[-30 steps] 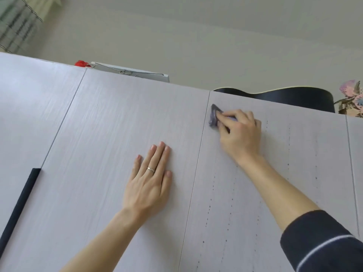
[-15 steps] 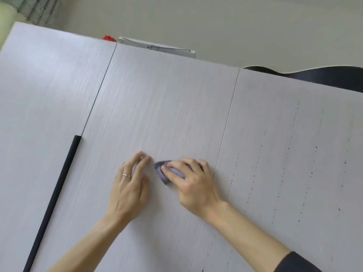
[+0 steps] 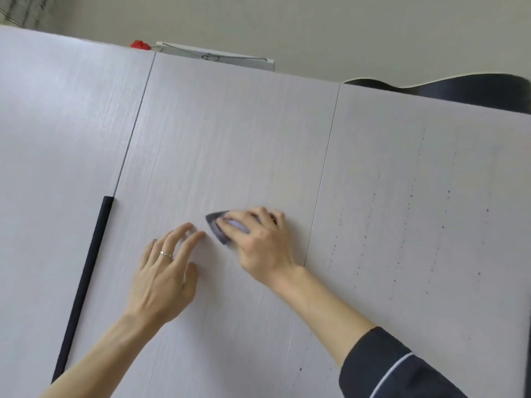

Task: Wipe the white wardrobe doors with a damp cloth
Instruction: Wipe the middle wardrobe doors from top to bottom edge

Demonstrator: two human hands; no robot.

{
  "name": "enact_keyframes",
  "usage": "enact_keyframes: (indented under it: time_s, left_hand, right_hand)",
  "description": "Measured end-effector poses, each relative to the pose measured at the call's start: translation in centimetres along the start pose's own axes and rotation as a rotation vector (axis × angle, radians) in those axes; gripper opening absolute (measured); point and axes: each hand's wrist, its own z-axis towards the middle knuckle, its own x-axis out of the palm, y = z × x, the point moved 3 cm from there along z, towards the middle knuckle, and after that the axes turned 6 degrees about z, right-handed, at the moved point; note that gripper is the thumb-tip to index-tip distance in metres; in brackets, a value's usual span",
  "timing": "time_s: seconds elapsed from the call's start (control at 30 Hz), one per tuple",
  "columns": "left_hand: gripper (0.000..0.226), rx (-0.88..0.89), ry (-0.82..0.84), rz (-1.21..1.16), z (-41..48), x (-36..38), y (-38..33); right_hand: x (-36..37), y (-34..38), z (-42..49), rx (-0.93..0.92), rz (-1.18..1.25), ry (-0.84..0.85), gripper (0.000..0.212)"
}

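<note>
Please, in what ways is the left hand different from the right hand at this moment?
The left hand lies open and holds nothing; the right hand holds the purple cloth. The left hand wears a ring; the right hand shows none. Both rest on the middle door.

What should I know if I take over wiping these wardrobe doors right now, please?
Left hand: open, rests flat on the middle door.
Right hand: holds the cloth against the same door, near its right edge.
Done: the middle door looks free of marks.
Left: the right door shows dark specks; it probably needs wiping next.
</note>
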Motion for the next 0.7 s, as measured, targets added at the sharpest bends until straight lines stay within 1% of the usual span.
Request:
enact_keyframes:
  time_s: [0.03, 0.07, 0.13, 0.2, 0.33, 0.43, 0.53, 0.6, 0.63, 0.67, 0.7]
  left_hand:
    - [0.053, 0.006, -0.03, -0.03, 0.6, -0.1, -0.7]
    - [0.052, 0.023, -0.05, -0.065, 1.3, -0.2, -1.6]
    - [0.05, 0.066, -0.062, -0.122, 3.0, -0.1, -3.7]
    - [0.052, 0.108, -0.025, -0.142, 4.9, 0.0, -6.1]
    - [0.058, 0.26, 0.01, -0.07, 8.9, -0.3, -12.1]
    - [0.06, 0.358, 0.007, -0.017, 12.1, -0.8, -16.2]
    - [0.063, 0.369, 0.014, 0.009, 15.2, -1.3, -19.2]
    - [0.066, 0.361, 0.034, 0.011, 17.1, -1.5, -20.9]
    - [0.064, 0.345, 0.045, 0.015, 17.9, -1.3, -21.3]
    - [0.061, 0.312, 0.061, 0.018, 18.4, -0.9, -21.6]
    - [0.058, 0.278, 0.071, 0.012, 19.0, -0.5, -22.1]
  right_hand:
    - [-0.2, 0.1, -1.0, -0.041, -0.006, 0.033, 0.041]
    - [-0.8, -0.8, -1.5, -0.043, -0.026, 0.043, 0.042]
    - [-3.1, -3.6, -1.1, 0.02, -0.103, 0.008, 0.04]
    - [-6.1, -7.4, -0.3, 0.119, -0.21, -0.052, 0.036]
    - [-12.4, -15.9, 1.4, 0.389, -0.318, -0.162, 0.037]
    - [-15.8, -21.3, 2.4, 0.655, -0.289, -0.195, 0.04]
    - [-18.4, -25.3, 2.9, 0.828, -0.247, -0.289, 0.04]
    - [-19.1, -26.5, 3.1, 0.873, -0.218, -0.316, 0.043]
    - [-18.8, -26.2, 3.0, 0.856, -0.227, -0.29, 0.046]
    - [-18.1, -25.5, 2.6, 0.792, -0.242, -0.245, 0.05]
    - [-17.3, -24.5, 1.7, 0.688, -0.255, -0.192, 0.053]
